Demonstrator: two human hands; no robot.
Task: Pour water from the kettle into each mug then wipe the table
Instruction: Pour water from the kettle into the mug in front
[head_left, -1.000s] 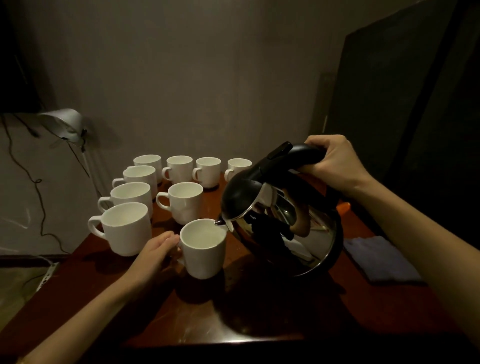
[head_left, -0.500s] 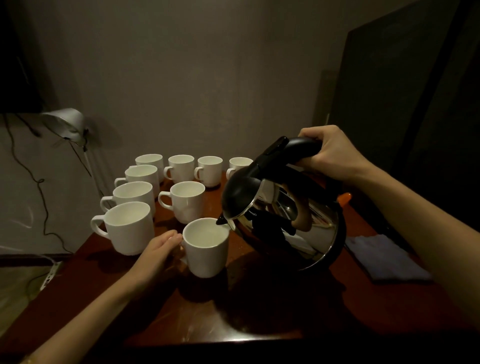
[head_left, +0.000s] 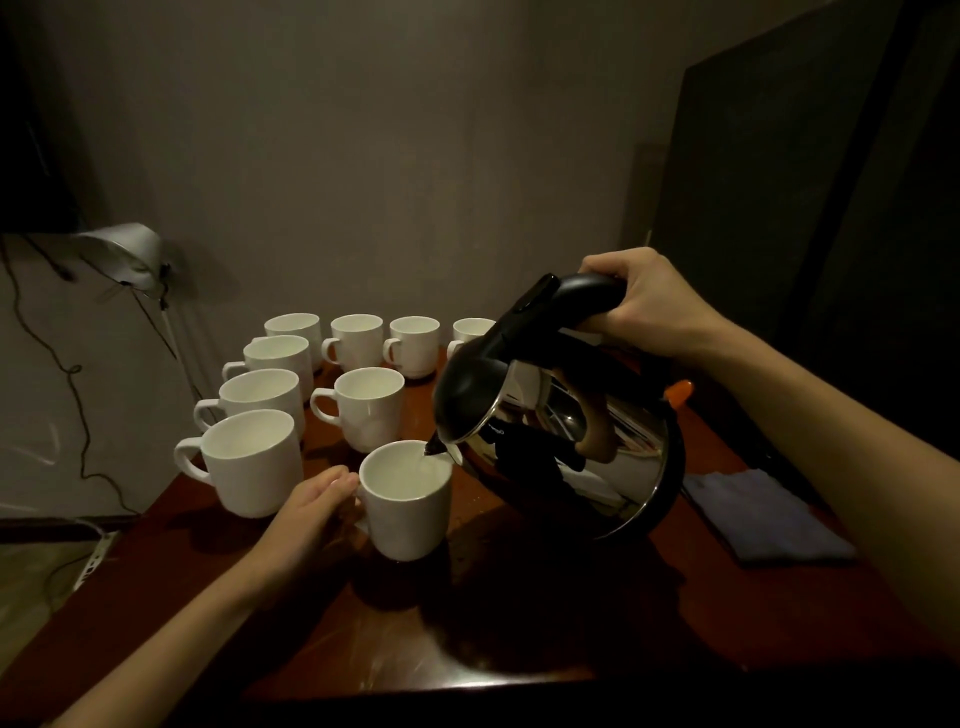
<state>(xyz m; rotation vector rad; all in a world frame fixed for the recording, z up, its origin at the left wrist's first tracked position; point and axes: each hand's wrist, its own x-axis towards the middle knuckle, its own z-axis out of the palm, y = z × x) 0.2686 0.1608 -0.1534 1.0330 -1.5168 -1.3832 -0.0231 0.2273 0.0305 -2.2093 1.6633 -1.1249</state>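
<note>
Broadly, a dark reddish-brown table (head_left: 519, 649) fills the lower part of the head view, set against a grey wall (head_left: 389, 156), with a dark panel (head_left: 805, 208) standing at the right. Largest on the table is the kettle (head_left: 571, 441) — polished steel with a black lid, black handle and an orange tab at its back — held tilted above the tabletop, its spout hanging just over the rim of the nearest mug (head_left: 408, 499). The right hand (head_left: 649, 301) has its fingers wrapped around the black handle at the top. The left hand (head_left: 311, 514) rests on the table beside that mug with its fingers curled at the handle side; the handle itself is hidden, so whether they close around it cannot be told. Behind stands a cluster of white mugs (head_left: 363, 405) — three down the left edge, one in the middle, four along the back, the rightmost partly hidden by the kettle. A folded blue-grey cloth (head_left: 769, 514) lies flat on the table to the right of the kettle, apart from it. Off the table's left edge a lamp head (head_left: 124, 249) shows pale against the wall, and thin dark cables (head_left: 72, 374) trail down toward the floor.
</note>
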